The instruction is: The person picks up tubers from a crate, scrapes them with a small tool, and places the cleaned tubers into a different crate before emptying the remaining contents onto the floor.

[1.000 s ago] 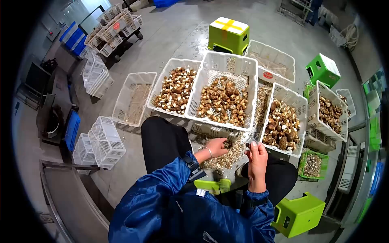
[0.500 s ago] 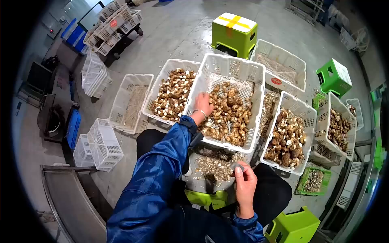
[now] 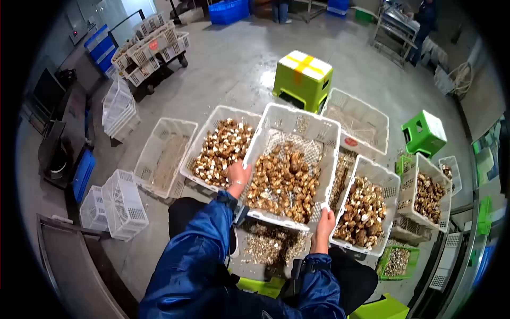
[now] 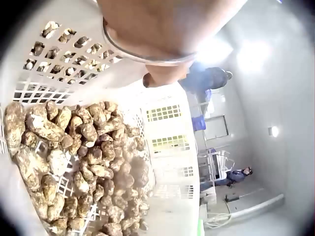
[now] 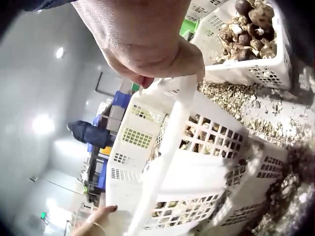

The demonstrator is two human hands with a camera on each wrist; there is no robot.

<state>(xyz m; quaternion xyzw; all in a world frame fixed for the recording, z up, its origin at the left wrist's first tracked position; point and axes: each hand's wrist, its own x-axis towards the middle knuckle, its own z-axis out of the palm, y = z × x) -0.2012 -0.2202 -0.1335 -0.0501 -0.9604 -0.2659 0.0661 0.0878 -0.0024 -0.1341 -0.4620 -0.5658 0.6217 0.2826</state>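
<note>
In the head view a white perforated crate (image 3: 258, 213) stands in the middle, above the knees, partly filled with brown, white-patched mushrooms (image 3: 284, 178). My left hand (image 3: 238, 176) grips its left rim, beside a second white crate (image 3: 208, 186) of mushrooms with pale ends. My right hand (image 3: 322, 229) holds the front right corner, its fingers bent over the rim. In the right wrist view, the right hand (image 5: 142, 44) lies over that rim (image 5: 170, 142). The left wrist view looks down on the mushrooms (image 4: 93, 162), below the left hand (image 4: 167, 73).
Another mushroom crate (image 3: 390, 189) stands close on the right, and an empty white crate (image 3: 154, 146) at the left. Loose trimmings (image 3: 268, 247) cover the floor between the knees. A green stool (image 3: 303, 80) stands behind the middle crate. Farther off are stacked crates (image 3: 151, 50) on a cart.
My left hand went from the floor trimmings into the middle crate, then to its left rim. My right hand, which held a small dark object, moved forward to the crate's front right corner.
</note>
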